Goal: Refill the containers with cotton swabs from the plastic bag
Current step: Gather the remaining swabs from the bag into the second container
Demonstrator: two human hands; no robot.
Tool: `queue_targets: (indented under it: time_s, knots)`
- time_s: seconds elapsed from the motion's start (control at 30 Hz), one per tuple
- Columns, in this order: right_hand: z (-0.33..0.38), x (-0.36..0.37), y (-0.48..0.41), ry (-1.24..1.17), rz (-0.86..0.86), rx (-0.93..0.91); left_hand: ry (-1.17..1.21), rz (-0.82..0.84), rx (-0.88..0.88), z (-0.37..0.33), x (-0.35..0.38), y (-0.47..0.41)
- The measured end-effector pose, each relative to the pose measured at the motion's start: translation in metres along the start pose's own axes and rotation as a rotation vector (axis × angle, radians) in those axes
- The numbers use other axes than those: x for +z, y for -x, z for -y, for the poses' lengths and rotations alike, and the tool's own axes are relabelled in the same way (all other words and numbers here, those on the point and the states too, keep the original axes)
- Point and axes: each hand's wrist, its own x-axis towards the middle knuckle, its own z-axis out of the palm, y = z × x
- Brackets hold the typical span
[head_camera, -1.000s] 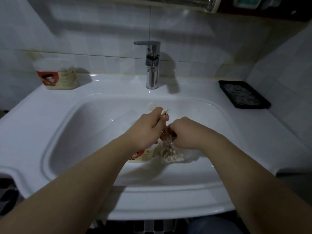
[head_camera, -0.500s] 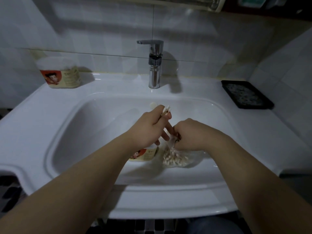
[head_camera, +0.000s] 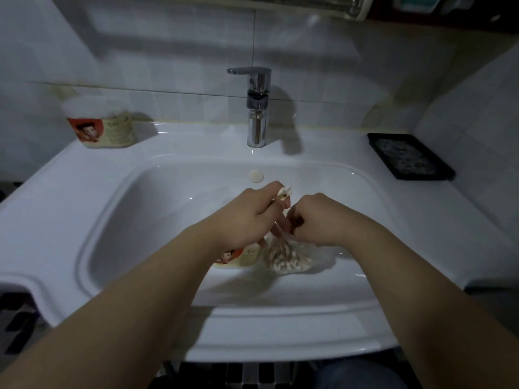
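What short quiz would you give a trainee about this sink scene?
1. True or false: the left hand pinches a few cotton swabs.
2. What does the right hand grip? A) a sponge B) the plastic bag C) a toothbrush
3. Fill in: a container stands on the sink ledge, at its back ___ corner.
Key: 1 true; 2 B; 3 left.

Dim, bluish light from above; tap [head_camera: 257, 108] throws a shadow rightward, small glints on the sink [head_camera: 280, 343], edges bend wide-angle.
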Motion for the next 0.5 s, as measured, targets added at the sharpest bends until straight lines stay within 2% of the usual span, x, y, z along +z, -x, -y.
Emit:
queue_targets:
  time_s: [0.3,0.4,0.5]
  knots:
    - [0.001,0.005,-0.005,0.086,0.052,-0.011,-0.237,-0.151,0.13,0.004,0.0,-0.006]
    - [0.0,0.001,-0.002,0.07,0.013,-0.041,-0.299,-0.18,0.101,0.008,-0.001,-0.007]
    - [-0.005,-0.004,0.0,-0.028,-0.077,-0.06,-0.257,-0.151,0.02,0.012,-0.003,-0.006]
